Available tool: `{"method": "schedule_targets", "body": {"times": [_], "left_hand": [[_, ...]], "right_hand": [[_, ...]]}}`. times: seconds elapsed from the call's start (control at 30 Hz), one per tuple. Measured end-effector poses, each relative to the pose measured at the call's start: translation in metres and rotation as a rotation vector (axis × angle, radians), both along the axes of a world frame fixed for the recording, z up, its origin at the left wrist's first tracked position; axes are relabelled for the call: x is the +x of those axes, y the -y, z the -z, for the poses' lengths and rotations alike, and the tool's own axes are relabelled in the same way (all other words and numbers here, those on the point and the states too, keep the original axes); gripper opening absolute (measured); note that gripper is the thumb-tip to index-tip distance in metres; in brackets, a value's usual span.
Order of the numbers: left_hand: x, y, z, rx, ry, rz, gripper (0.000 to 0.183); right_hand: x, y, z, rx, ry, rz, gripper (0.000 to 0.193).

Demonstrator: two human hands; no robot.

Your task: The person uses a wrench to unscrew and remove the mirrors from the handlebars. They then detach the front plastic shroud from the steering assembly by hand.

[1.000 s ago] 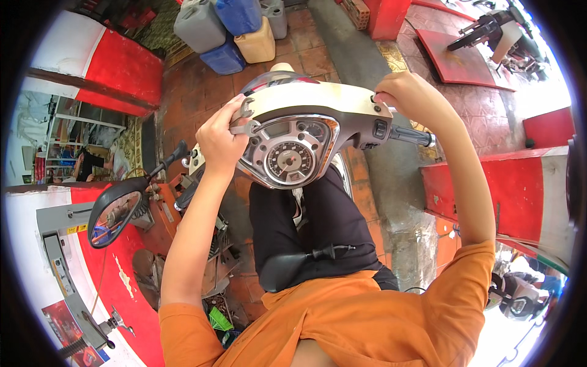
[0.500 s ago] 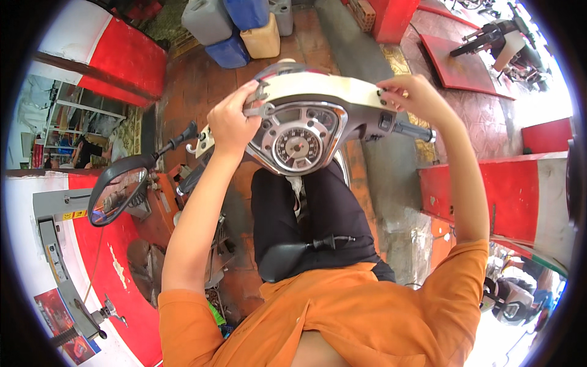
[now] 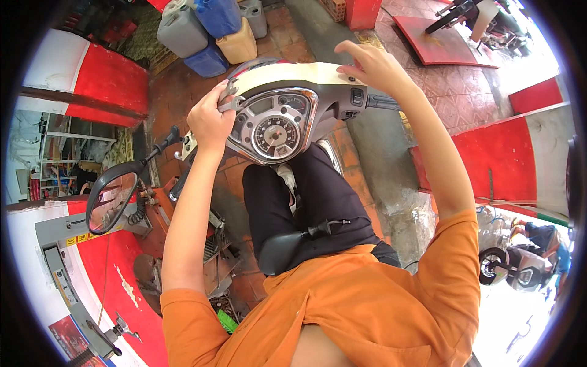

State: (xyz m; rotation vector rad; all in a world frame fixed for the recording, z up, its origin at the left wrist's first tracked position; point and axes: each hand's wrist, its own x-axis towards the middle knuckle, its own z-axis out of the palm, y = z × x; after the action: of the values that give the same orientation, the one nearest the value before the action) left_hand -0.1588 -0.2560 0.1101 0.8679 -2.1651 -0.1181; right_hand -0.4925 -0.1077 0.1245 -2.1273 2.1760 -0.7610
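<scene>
A scooter's handlebar with a cream cover (image 3: 287, 74) and a round speedometer (image 3: 276, 136) stands in front of me. My left hand (image 3: 209, 116) is closed around wrenches (image 3: 230, 103), whose open jaws stick out at the cover's left end. Over the cover's right end is my right hand (image 3: 374, 66), its fingers apart and nothing visible in them. Below its thumb, a dark round hole or fitting shows in the cover. A black mirror (image 3: 284, 252) lies on my lap, its threaded stem pointing right. The other mirror (image 3: 113, 199) stands at the left handlebar.
Several plastic jerrycans (image 3: 237, 44) stand on the tiled floor ahead. A red metal ramp (image 3: 428, 46) with a motorbike lies at the far right. Red and white low walls flank both sides. A grey machine arm with a crank (image 3: 119, 330) is at the lower left.
My right hand has lifted off the cover's right end, and its fingers have spread. The left hand still holds the wrenches. The whole view has shifted somewhat.
</scene>
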Motion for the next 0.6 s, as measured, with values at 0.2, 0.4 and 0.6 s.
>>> {"method": "schedule_targets", "body": {"times": [0.2, 0.4, 0.6], "left_hand": [[0.001, 0.0, 0.002, 0.018, -0.005, -0.003, 0.03], [0.001, -0.003, 0.0, 0.006, 0.013, -0.037, 0.027], [0.0, -0.002, 0.0, -0.003, 0.008, -0.024, 0.026]], "right_hand": [[-0.013, -0.013, -0.007, 0.201, 0.4, -0.149, 0.024], [-0.011, 0.0, -0.009, 0.102, 0.059, -0.116, 0.026], [0.0, -0.013, -0.022, 0.104, 0.004, 0.028, 0.023]]}}
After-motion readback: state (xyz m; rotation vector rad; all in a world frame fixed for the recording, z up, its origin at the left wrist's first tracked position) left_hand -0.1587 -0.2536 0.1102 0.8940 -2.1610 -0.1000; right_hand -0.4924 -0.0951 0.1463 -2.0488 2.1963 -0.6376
